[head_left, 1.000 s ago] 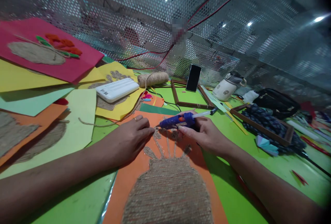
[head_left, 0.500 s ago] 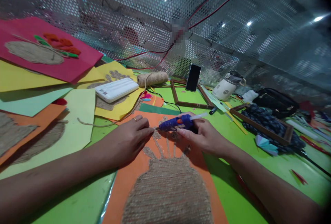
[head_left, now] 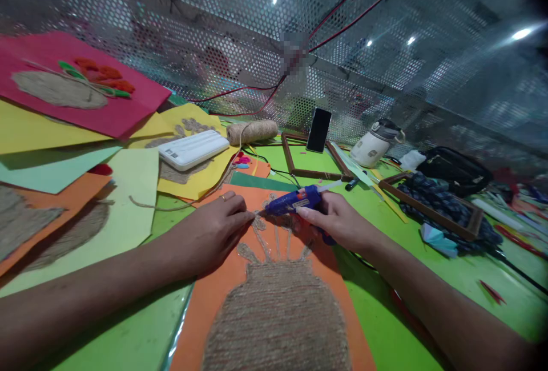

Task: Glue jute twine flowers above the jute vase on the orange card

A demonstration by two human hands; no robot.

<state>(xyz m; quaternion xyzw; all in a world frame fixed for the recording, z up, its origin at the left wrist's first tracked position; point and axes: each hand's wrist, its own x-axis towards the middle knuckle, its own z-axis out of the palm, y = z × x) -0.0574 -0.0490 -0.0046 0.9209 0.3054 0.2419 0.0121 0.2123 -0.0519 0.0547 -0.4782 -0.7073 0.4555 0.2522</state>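
Observation:
My right hand is wrapped round a blue glue gun, its nozzle pointing left at a small twine flower on the orange sheet. My left hand, with a ring on one finger, rests on the sheet's left side. Its fingertips are pinched at that flower beside the nozzle; what they hold is too small to make out. Below both hands, a vase shape of coiled twine covers the sheet, with thin twine stems rising from it.
Craft sheets lie at left, one magenta. A white power bank, twine roll, wooden frame, phone and white bottle stand or lie behind. Another frame rests on dark cloth at right.
My right hand has shifted slightly and tilted the glue gun, whose rear has moved a little left. My left hand has stayed in place.

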